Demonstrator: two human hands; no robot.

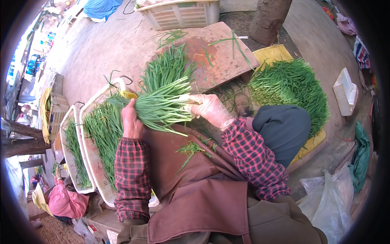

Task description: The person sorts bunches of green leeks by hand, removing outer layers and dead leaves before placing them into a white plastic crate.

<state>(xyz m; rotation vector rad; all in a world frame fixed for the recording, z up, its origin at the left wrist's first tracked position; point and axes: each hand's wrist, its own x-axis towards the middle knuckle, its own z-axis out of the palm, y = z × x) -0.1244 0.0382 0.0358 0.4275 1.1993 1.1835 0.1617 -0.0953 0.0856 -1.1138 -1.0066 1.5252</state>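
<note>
A bunch of green chives (pixel 158 103) lies across in front of me, pale stem ends to the right. My left hand (pixel 131 120) is wrapped round its leafy part. At the pale ends, my right hand (pixel 211 109), in a thin clear glove, has its fingers closed on the stems; exactly which stems it pinches is hidden. Just beyond the held bunch, a loose heap of chives (pixel 168 67) rests on the edge of a reddish-brown board (pixel 223 53). Loose green bits (pixel 193 149) lie on the brown apron (pixel 170 158) over my lap.
Two white crates (pixel 84 138) of chives stand at my left. A large chive pile (pixel 290 87) lies on yellow sheeting (pixel 276 53) beyond my right knee. Behind the board are a tree trunk (pixel 270 20) and a plastic crate (pixel 178 16). A person in pink (pixel 67 199) sits at lower left.
</note>
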